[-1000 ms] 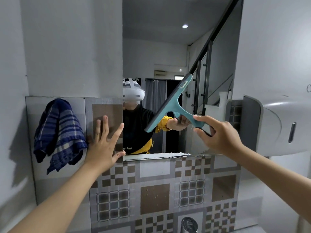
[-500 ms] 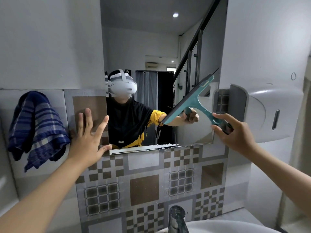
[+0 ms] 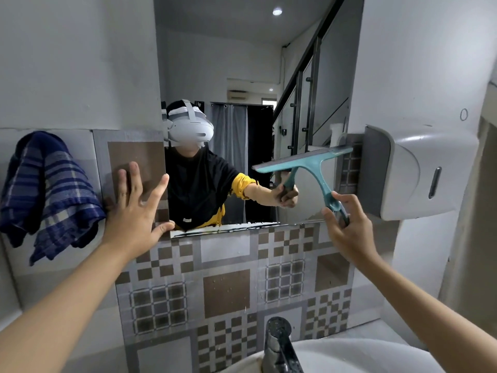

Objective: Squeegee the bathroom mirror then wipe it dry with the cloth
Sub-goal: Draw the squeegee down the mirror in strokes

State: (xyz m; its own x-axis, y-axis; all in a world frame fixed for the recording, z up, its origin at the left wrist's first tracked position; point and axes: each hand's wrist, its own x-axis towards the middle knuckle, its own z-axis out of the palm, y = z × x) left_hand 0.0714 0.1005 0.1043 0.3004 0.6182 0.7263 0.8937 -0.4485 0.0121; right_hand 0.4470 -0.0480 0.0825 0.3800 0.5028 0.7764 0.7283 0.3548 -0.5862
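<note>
Two hands are working here, and they're doing very different jobs. Right hand (image 3: 347,230) is pinching the lower end of the teal squeegee (image 3: 309,168) handle between thumb and fingers, with the blade sitting near the right edge of the mirror (image 3: 242,63), almost level and tipping up a little toward the right. From this angle I can't tell for sure if the rubber edge is actually touching the glass or just hovering off it. Left hand (image 3: 134,208) is holding nothing, fingers spread wide and flat, pressing on the patterned tile wall (image 3: 226,292) just left of the mirror's bottom corner, thumb reaching toward the mirror edge, looks like it's bracing.

My guess on handling: the squeegee is looking like light, stiff plastic with a soft rubber strip, so it needs even pressure more than muscle. That low fingertip pinch is giving lots of reach but not much control over blade angle; gripping higher up the handle would probably be keeping the strip flatter. A wet handle could be slippery too.

Going outward, the blue checked cloth (image 3: 48,192) is hanging on the wall well left of the mirror, untouched, so the drying part isn't started. It'll be soft and floppy, so bunching it in the palm is the way to go. White dispenser (image 3: 419,170) is mounted just right of the mirror, and the faucet (image 3: 278,343) and sink (image 3: 376,356) are sitting below.
</note>
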